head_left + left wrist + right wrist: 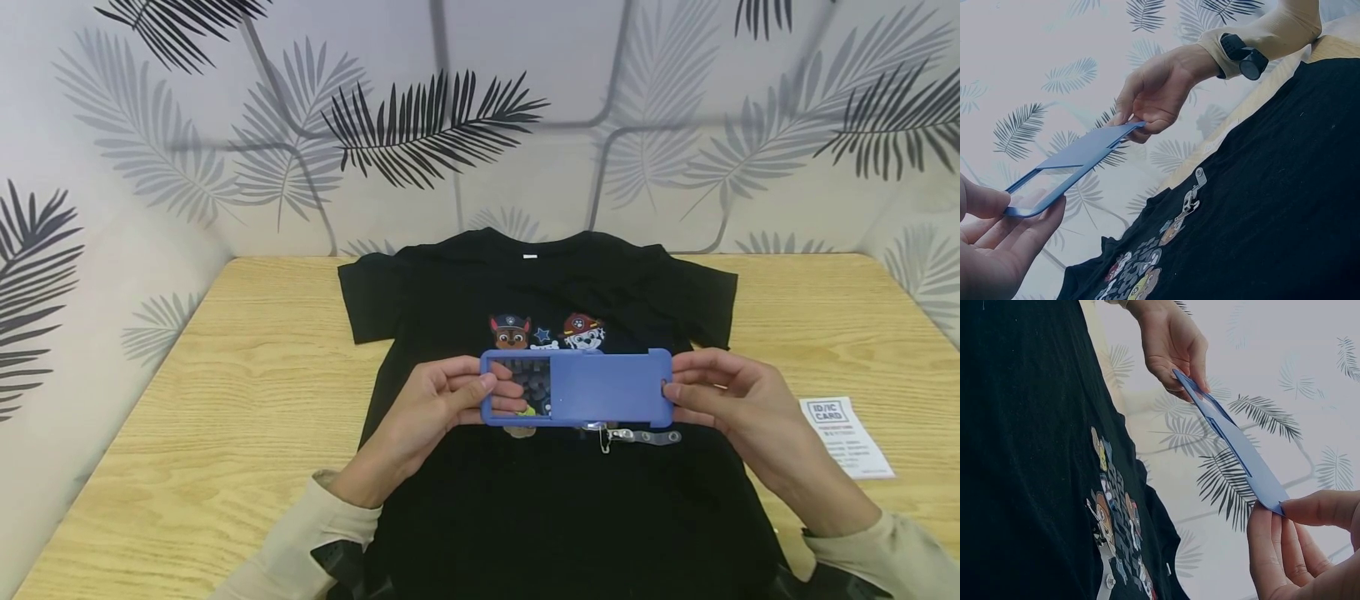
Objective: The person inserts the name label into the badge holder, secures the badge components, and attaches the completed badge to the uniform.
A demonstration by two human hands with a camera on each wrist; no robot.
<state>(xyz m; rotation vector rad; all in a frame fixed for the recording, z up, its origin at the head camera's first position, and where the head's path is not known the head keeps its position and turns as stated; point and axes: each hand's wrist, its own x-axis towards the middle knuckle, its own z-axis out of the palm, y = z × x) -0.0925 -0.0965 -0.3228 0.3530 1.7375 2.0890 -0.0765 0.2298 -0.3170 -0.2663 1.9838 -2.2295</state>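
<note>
Both hands, left hand (435,408) and right hand (738,400), pinch opposite short ends of the blue plastic card holder (576,388), its long axis running side-to-side above the black printed T-shirt (555,500)

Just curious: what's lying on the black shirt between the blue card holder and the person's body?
In the head view, a small metal clip with a clear strap lies on the black T-shirt just below the blue card holder; below that, bare fabric.
</note>
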